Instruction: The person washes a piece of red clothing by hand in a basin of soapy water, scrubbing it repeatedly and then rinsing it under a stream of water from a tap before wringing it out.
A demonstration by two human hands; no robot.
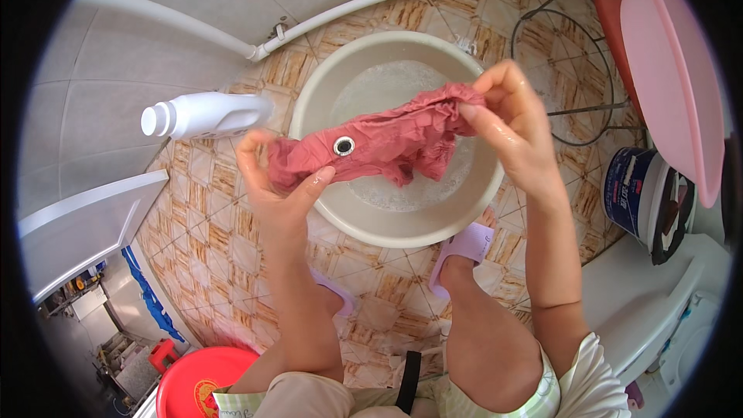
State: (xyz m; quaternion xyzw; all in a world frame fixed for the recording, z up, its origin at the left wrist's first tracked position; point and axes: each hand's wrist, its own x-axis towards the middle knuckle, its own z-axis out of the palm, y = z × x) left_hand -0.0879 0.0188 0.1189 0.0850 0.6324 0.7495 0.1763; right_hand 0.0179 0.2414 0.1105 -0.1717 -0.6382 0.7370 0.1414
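A wet, crumpled red cloth garment is stretched between my two hands, above a beige plastic basin. Near its left part sits a round metal-rimmed button or eyelet. My left hand grips the left end, thumb laid across the front. At the upper right end, my right hand pinches the fabric between thumb and fingers. Cloudy water with some suds lies in the basin, partly hidden by the garment.
A white plastic bottle stands left of the basin. White pipes run along the tiled wall. To the right are a wire stand, a pink basin and a labelled bucket. A red basin is at lower left.
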